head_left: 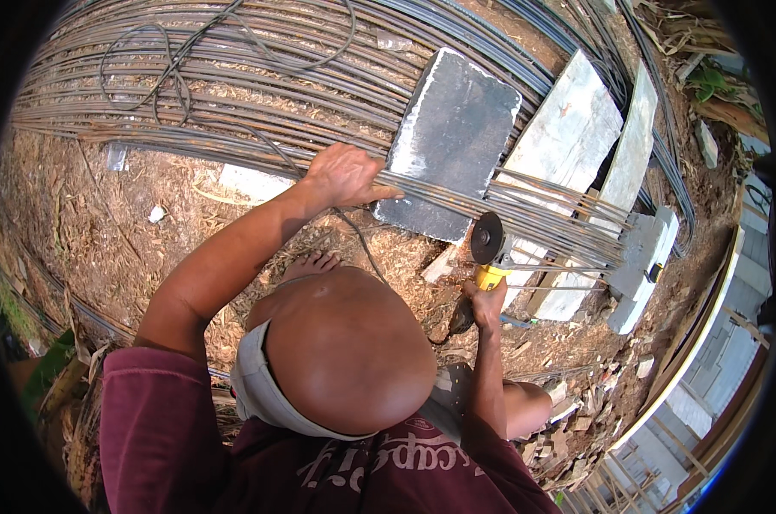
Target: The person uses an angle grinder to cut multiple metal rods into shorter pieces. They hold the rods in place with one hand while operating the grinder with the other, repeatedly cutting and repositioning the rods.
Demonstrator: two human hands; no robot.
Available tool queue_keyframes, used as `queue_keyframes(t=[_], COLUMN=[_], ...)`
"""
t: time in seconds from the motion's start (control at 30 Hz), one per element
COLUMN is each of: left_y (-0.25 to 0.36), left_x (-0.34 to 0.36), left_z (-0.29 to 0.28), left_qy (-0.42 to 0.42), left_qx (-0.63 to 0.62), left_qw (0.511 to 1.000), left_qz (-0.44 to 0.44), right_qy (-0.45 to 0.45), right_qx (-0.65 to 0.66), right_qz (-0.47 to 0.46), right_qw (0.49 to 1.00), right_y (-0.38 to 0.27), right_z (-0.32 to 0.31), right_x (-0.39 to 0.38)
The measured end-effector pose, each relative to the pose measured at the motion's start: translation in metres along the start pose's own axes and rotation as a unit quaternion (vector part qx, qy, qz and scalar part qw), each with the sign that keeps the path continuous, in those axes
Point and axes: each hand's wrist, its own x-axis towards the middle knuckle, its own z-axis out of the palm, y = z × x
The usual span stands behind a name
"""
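My right hand [486,304] is wrapped around the body of a yellow angle grinder [491,276]. Its dark cutting disc [487,237] is at the near edge of a bundle of thin steel rods [546,218], and small orange sparks show beside it. My left hand [345,176] grips the same bundle further left, thumb on the near side. The rods run across a dark rectangular slab [456,141] with worn white edges. Their right ends reach a grey block [645,265]. Where exactly the disc meets the rods is hard to make out.
Many long rods [233,81] lie along the far side, with looped wire over them. Pale boards [568,124] sit under the bundle at the right. A dark cord [366,244] crosses the chip-covered ground near my bare foot [311,264]. Broken rubble [576,420] lies at the near right.
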Motion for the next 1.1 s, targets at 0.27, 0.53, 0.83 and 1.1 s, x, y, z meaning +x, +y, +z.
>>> queue_keyframes(t=[0.27, 0.53, 0.83, 1.1], left_y=[0.001, 0.001, 0.005, 0.004], left_x=[0.0, -0.001, 0.0, -0.001], left_z=[-0.001, -0.002, -0.005, -0.008], left_qy=[-0.007, -0.011, -0.036, -0.033], left_qx=[0.004, 0.006, 0.0, -0.003], left_qw=[1.0, 1.0, 0.999, 0.999], left_qz=[-0.003, -0.011, -0.024, -0.016], right_qy=[0.016, -0.008, 0.007, 0.001], right_qx=[-0.022, -0.013, -0.006, -0.011], right_qz=[-0.052, -0.014, -0.003, 0.002], right_qw=[0.998, 1.0, 1.0, 1.0], right_y=[-0.008, -0.006, -0.034, -0.034], right_z=[0.002, -0.003, -0.003, -0.005], right_x=[0.005, -0.001, 0.002, 0.007])
